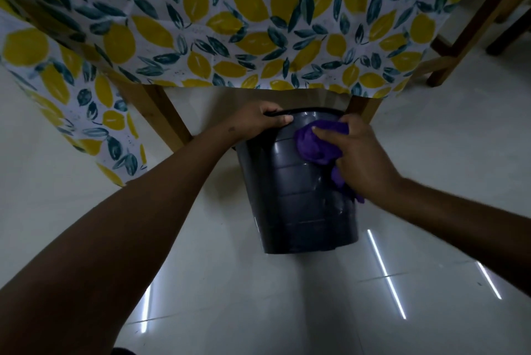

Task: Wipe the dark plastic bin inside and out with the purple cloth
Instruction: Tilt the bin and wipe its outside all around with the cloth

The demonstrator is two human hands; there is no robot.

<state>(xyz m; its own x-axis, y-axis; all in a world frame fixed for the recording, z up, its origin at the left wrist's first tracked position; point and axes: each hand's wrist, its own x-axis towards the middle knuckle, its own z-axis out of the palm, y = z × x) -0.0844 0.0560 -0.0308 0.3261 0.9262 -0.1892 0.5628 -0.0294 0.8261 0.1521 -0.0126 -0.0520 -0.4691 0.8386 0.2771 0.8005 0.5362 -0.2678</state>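
Bin aslant, rim twd table, base twd wearer; cloth on side.

Bin on floor, before table.

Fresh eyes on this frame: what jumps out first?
The lemon-print tablecloth fills the top of the view, draped over a wooden table. Below it at centre sits the dark plastic bin, its outer wall facing the camera, with the left hand gripping its rim. The right hand presses the bunched purple cloth against the bin's outside near the top.
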